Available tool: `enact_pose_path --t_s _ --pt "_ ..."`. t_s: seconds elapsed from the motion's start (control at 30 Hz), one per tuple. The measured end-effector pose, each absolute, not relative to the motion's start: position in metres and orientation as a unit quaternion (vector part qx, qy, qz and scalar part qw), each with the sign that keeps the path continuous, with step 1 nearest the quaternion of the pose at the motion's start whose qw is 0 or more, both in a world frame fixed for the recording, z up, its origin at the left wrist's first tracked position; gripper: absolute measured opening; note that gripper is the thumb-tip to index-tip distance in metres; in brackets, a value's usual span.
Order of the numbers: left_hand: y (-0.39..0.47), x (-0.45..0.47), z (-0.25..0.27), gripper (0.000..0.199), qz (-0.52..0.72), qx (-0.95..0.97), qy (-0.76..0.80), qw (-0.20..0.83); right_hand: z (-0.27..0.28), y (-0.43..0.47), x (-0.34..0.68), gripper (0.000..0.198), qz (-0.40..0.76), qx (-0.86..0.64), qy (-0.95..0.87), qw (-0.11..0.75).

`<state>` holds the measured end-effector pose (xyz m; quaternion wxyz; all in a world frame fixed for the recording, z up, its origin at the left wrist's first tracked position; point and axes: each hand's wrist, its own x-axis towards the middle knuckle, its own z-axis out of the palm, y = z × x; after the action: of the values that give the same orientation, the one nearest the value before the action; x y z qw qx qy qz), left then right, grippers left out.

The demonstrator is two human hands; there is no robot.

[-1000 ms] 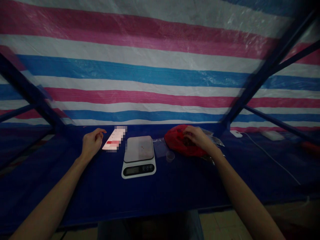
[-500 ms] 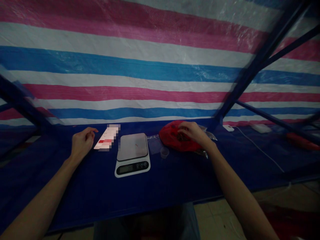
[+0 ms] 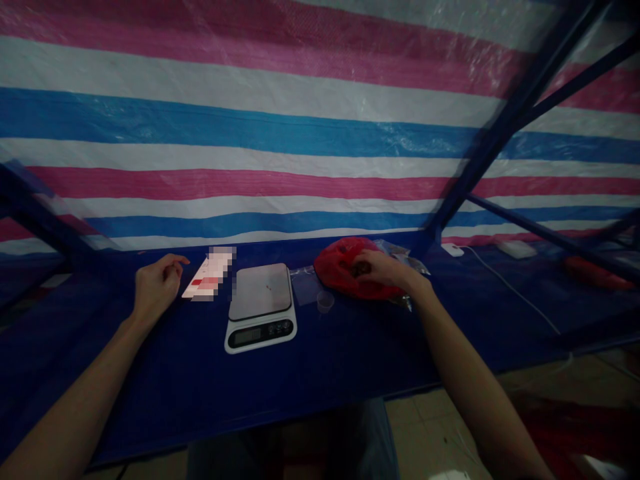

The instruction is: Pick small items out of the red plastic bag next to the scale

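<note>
My right hand [image 3: 383,270] reaches into a red bag [image 3: 335,263], fingers bent at a dark brown clump [image 3: 361,268] in its opening. The fingertips are partly hidden there, and what they grip is not clear. Loosely curled, my left hand [image 3: 159,283] rests on the blue table beside a pale, partly blurred card or phone [image 3: 205,277]; nothing shows in its fingers. Between the hands lies a white kitchen scale [image 3: 261,307] with a few tiny reddish specks on its plate. A small clear cup [image 3: 325,302] and a flat clear plastic bag [image 3: 305,287] are right of the scale.
Crinkled clear plastic [image 3: 400,250] lies behind the red bag. A white plug or adapter [image 3: 453,249] with a cable is farther right, near a white box [image 3: 517,249] and a red object [image 3: 595,273]. Blue metal posts [image 3: 480,160] frame the table before a striped sheet [image 3: 280,167].
My right hand's fingers have shifted within the bag's opening, and the bag's folds have changed shape. The whole view has moved slightly; my left hand keeps its pose.
</note>
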<state>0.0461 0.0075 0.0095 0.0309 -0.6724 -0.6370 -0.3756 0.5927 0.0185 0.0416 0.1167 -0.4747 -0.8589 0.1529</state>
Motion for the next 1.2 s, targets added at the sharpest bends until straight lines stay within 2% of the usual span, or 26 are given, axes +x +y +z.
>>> enact_pose_path --t_s 0.07,0.3,0.43,0.77,1.0,1.2 --pt "0.007 0.047 0.010 0.031 -0.373 -0.674 -0.636 0.034 0.038 0.018 0.592 0.030 0.153 -0.472 -0.861 0.109" --pt "0.006 0.048 0.013 0.032 -0.373 -0.677 -0.633 0.047 0.041 0.014 0.582 0.017 0.146 -0.453 -0.873 0.104" --pt "0.007 0.048 0.012 0.031 -0.378 -0.675 -0.632 0.044 0.045 0.016 0.583 0.022 0.113 -0.450 -0.879 0.111" --pt "0.004 0.049 0.014 0.031 -0.374 -0.670 -0.639 0.041 0.063 0.010 0.572 0.017 0.072 -0.433 -0.868 0.232" --pt "0.005 0.048 0.012 0.032 -0.377 -0.669 -0.640 0.035 0.064 0.011 0.576 0.016 0.074 -0.446 -0.866 0.213" --pt "0.006 0.048 0.013 0.031 -0.371 -0.673 -0.638 0.036 0.064 0.011 0.577 0.023 0.069 -0.451 -0.863 0.215"
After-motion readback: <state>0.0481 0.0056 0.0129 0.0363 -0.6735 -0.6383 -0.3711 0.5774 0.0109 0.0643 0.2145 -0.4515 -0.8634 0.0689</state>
